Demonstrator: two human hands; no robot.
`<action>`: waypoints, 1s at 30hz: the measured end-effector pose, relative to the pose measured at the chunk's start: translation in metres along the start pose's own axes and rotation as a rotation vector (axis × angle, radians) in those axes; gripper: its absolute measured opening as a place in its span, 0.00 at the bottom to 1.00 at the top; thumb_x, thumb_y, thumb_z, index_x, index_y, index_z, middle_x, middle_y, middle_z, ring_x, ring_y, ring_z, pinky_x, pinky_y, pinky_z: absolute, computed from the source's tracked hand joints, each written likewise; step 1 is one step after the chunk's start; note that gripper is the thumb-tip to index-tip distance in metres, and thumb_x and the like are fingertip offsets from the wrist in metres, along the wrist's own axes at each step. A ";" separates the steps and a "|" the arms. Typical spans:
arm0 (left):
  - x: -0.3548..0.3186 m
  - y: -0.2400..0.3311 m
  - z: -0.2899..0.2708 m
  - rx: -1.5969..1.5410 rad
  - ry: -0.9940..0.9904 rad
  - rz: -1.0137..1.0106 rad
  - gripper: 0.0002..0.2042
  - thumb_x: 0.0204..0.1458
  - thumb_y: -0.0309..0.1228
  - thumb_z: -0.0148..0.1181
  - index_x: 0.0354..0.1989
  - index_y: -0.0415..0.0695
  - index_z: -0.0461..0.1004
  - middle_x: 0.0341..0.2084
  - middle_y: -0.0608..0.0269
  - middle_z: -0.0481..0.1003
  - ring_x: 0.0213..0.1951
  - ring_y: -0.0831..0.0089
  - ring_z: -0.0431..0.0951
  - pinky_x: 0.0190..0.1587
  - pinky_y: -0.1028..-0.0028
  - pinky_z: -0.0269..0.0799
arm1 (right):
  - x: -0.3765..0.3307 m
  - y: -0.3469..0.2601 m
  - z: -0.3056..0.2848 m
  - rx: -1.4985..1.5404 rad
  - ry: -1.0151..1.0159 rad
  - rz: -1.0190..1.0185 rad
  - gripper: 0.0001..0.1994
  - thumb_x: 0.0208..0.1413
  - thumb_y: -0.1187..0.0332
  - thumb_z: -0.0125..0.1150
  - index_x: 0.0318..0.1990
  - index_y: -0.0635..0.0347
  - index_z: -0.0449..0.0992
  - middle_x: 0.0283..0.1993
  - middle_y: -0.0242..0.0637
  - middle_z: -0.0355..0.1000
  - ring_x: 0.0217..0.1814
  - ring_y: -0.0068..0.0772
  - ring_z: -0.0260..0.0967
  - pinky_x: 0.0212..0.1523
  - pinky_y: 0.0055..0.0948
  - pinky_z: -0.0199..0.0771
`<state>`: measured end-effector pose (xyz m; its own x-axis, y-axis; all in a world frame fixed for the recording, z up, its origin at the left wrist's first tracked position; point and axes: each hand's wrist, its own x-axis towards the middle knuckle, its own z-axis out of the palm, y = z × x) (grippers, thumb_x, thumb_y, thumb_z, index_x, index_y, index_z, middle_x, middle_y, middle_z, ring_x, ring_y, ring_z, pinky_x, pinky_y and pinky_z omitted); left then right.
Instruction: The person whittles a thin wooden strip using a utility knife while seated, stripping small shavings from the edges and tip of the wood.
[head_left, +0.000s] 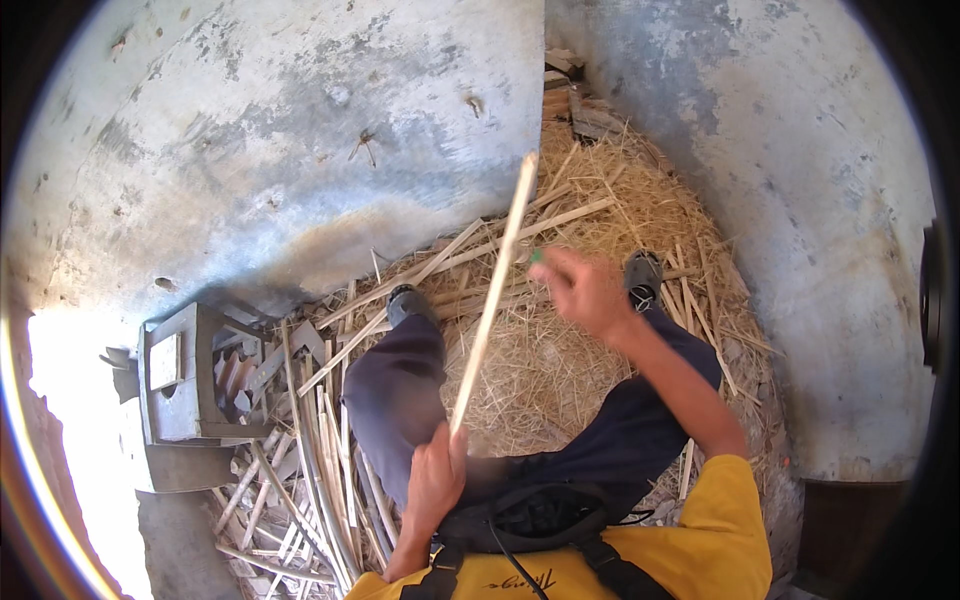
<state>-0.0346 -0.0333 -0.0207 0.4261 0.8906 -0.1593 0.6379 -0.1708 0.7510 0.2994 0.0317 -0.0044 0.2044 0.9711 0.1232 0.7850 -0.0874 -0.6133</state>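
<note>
A long pale strip of split wood or bamboo (pixel 497 285) slants up and away from my lap, its far end near the wall's corner. My left hand (pixel 437 475) is closed around its near end. Beside the strip's upper half, my right hand (pixel 590 290) is closed with a small green object (pixel 537 257) showing at its fingertips. That object is blurred and mostly hidden in the fingers, so its kind does not show. Whether it touches the strip I cannot tell.
Wood shavings (pixel 520 385) cover the floor between my legs. Many strips (pixel 325 460) lie in a pile at the left, by a worn wooden box-like frame (pixel 185 375). Weathered walls (pixel 300 130) stand close ahead and to the right. My shoes (pixel 412 303) rest among the shavings.
</note>
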 end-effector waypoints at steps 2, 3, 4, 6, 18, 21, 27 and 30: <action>-0.015 -0.002 0.000 -0.012 -0.031 0.027 0.20 0.77 0.41 0.46 0.37 0.36 0.70 0.24 0.34 0.71 0.33 0.28 0.74 0.34 0.43 0.64 | 0.014 0.023 -0.003 -0.019 0.267 -0.239 0.16 0.70 0.54 0.66 0.51 0.57 0.87 0.32 0.39 0.84 0.24 0.34 0.78 0.25 0.33 0.75; -0.018 -0.003 -0.004 -0.022 -0.045 -0.027 0.14 0.73 0.36 0.53 0.38 0.37 0.69 0.23 0.31 0.74 0.32 0.25 0.74 0.35 0.35 0.65 | 0.021 0.029 -0.002 -0.020 0.397 -0.371 0.17 0.71 0.52 0.65 0.51 0.55 0.88 0.30 0.39 0.84 0.23 0.33 0.78 0.25 0.33 0.75; -0.016 -0.004 -0.006 -0.013 -0.046 -0.022 0.15 0.74 0.36 0.52 0.38 0.37 0.69 0.23 0.31 0.74 0.32 0.25 0.75 0.35 0.35 0.65 | 0.026 0.031 -0.002 -0.006 0.397 -0.360 0.18 0.71 0.51 0.65 0.51 0.56 0.88 0.30 0.39 0.84 0.23 0.34 0.77 0.25 0.34 0.75; -0.017 -0.005 -0.011 0.015 -0.063 -0.030 0.15 0.74 0.37 0.52 0.38 0.37 0.69 0.23 0.31 0.74 0.32 0.25 0.75 0.35 0.35 0.65 | 0.026 0.032 0.004 0.036 0.384 -0.319 0.19 0.71 0.51 0.65 0.51 0.58 0.88 0.29 0.40 0.83 0.23 0.35 0.77 0.26 0.34 0.75; -0.032 -0.021 -0.014 0.073 -0.072 -0.077 0.17 0.73 0.40 0.56 0.37 0.37 0.69 0.21 0.31 0.74 0.30 0.26 0.76 0.32 0.37 0.68 | 0.051 0.049 -0.012 0.300 0.120 0.033 0.19 0.74 0.52 0.60 0.47 0.58 0.88 0.22 0.28 0.70 0.20 0.24 0.64 0.24 0.37 0.64; -0.030 -0.019 -0.017 0.032 -0.034 -0.032 0.18 0.71 0.41 0.60 0.37 0.37 0.69 0.21 0.32 0.75 0.30 0.27 0.77 0.32 0.39 0.70 | 0.051 0.058 -0.026 1.081 -0.216 0.143 0.18 0.75 0.51 0.58 0.50 0.58 0.83 0.21 0.18 0.58 0.17 0.14 0.52 0.19 0.23 0.55; -0.018 -0.007 -0.021 0.077 0.056 0.046 0.20 0.69 0.41 0.64 0.33 0.38 0.67 0.20 0.39 0.74 0.27 0.33 0.78 0.29 0.47 0.67 | 0.044 0.057 -0.035 1.445 0.360 0.115 0.19 0.75 0.51 0.61 0.53 0.58 0.78 0.23 0.16 0.57 0.16 0.11 0.49 0.17 0.17 0.50; -0.016 -0.007 -0.021 0.133 0.081 0.037 0.20 0.68 0.41 0.66 0.33 0.39 0.67 0.20 0.38 0.75 0.28 0.33 0.78 0.29 0.47 0.68 | 0.047 0.054 -0.056 1.237 0.506 0.150 0.17 0.73 0.53 0.63 0.55 0.58 0.77 0.23 0.17 0.59 0.17 0.11 0.50 0.18 0.18 0.50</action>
<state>-0.0598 -0.0377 -0.0098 0.4009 0.9129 -0.0771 0.7043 -0.2533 0.6631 0.3844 0.0605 0.0120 0.6442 0.7582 0.1010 -0.2484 0.3322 -0.9099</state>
